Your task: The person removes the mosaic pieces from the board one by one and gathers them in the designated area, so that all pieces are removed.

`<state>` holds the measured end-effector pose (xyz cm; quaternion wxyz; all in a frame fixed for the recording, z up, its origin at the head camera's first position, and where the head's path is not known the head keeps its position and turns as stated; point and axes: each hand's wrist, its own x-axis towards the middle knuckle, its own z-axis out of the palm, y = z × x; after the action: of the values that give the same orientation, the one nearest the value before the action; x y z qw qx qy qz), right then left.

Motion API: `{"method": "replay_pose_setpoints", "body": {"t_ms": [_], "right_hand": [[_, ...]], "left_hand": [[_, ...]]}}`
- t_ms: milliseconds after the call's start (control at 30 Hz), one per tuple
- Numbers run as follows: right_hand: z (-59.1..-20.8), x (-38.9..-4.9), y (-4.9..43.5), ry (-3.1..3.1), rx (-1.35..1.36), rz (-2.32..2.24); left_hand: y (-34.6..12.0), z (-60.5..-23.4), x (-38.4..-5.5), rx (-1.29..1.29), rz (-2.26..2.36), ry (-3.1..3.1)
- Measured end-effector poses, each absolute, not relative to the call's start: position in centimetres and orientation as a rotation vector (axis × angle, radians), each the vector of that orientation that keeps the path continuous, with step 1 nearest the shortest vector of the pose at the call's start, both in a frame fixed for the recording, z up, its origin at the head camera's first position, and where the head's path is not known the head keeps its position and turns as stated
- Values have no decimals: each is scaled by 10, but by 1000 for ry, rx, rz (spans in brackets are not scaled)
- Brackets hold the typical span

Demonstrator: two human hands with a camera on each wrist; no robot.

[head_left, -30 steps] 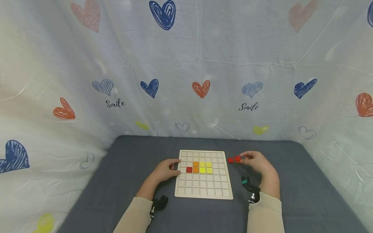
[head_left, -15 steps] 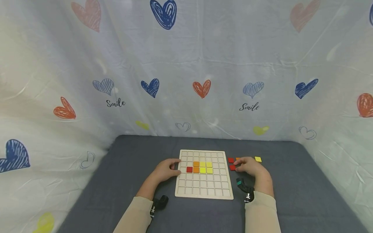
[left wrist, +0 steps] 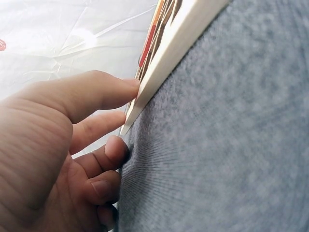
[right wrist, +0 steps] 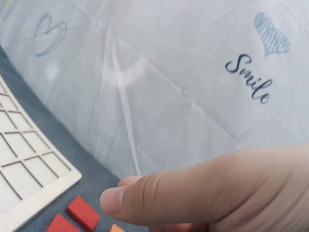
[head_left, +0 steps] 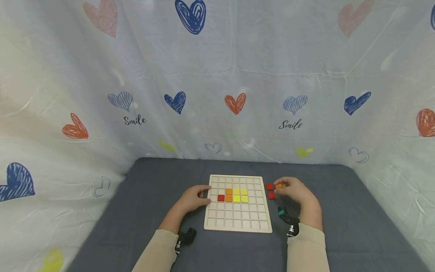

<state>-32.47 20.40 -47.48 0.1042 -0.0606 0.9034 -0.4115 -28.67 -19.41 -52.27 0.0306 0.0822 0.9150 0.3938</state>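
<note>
A pale wooden grid board (head_left: 238,219) lies on the dark cloth. On it sit a red tile (head_left: 221,198), two orange tiles (head_left: 229,191) and several yellow tiles (head_left: 239,195). My left hand (head_left: 191,198) rests with thumb and a fingertip against the board's left edge. Right of the board, my right hand (head_left: 295,189) is over an orange tile (head_left: 278,186), which shows between its parted thumb and forefinger. Just left of that hand lie two loose red tiles (head_left: 271,196), also low in the right wrist view, where the thumb (right wrist: 145,198) hangs beside them.
Dark grey cloth (head_left: 136,211) covers the table. A white curtain (head_left: 204,132) with printed hearts stands behind it and along both sides. A black camera mount (head_left: 186,237) sits at the left wrist, another mount (head_left: 289,217) at the right.
My right hand set a red tile down near the board, released it, then moved up to the loose orange tile. A yellow tile to the right is now hidden. My left hand stays put.
</note>
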Motion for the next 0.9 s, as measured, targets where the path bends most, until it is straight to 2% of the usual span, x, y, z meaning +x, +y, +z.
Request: {"method": "replay_pose_setpoints", "body": {"t_ms": [467, 900], "right_hand": [[-437, -317, 170, 2736, -339, -1289], [-437, -313, 118, 2760, -542, -1221]], "left_hand": [[-195, -523, -287, 253, 1224, 2810], [-195, -524, -287, 252, 1229, 2808]]}}
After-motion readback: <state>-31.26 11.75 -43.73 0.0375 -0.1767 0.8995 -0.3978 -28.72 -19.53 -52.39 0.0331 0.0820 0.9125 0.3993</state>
